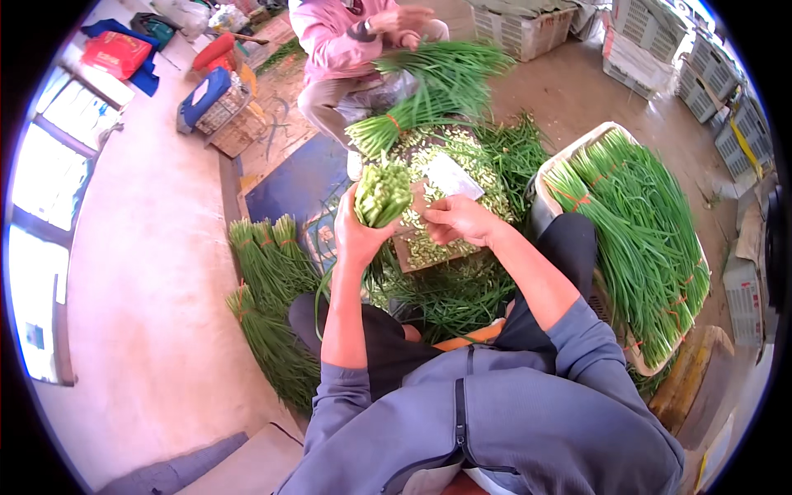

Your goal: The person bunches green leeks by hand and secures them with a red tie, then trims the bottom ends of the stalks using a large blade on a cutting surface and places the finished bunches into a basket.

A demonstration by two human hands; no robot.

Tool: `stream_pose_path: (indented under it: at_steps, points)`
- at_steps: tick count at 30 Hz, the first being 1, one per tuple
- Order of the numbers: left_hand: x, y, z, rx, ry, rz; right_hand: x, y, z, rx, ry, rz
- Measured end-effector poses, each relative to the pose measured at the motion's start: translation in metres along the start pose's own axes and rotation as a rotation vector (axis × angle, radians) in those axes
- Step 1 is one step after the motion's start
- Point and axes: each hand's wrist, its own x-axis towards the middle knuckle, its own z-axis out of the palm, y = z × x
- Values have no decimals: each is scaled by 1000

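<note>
A bunch of green stalks, likely garlic chives [382, 193], is gripped in my left hand [359, 232], its pale cut ends turned up toward me. To the right of it my right hand [458, 221] hovers over the low wooden board [411, 250], fingers curled with thumb near the fingertips; whether something thin is between them I cannot tell. Short trimmed stalk ends [461, 148] cover the work surface. A white rectangular object [453, 176] lies on them just beyond my right hand. Past my left hand lies a bundle tied with an orange band [377, 133].
A co-worker in a pink top [331, 43] sits opposite, hands above loose greens [445, 65]. Tied bundles [266, 247] stand along the wall at left. At right a pale crate [541, 192] holds many tied bundles. Loose leaves [458, 297] lie between my legs. Plastic crates [523, 31] stand farther back.
</note>
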Motion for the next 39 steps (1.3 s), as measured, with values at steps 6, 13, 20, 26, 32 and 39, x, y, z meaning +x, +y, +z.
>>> stream_pose_path:
  at_steps: [6,13,20,26,32,39]
  points:
    - [-32,36,-42,384,98,611,6,-14,55,796,-564,98]
    - [-104,-52,-35,-809,-41,-714,-3,-3,70,128,-317,-114]
    - [-68,-58,35,-1408,25,-914,-4,45,73,-342,-130,-278]
    - [-75,-71,57,-1604,50,-823,-1,48,69,-472,344,-298]
    - [-80,-85,58,-1598,42,-775,12,44,79,-725,343,-416]
    - [-86,-80,50,-1660,0,-728,12,41,79,-650,309,-365]
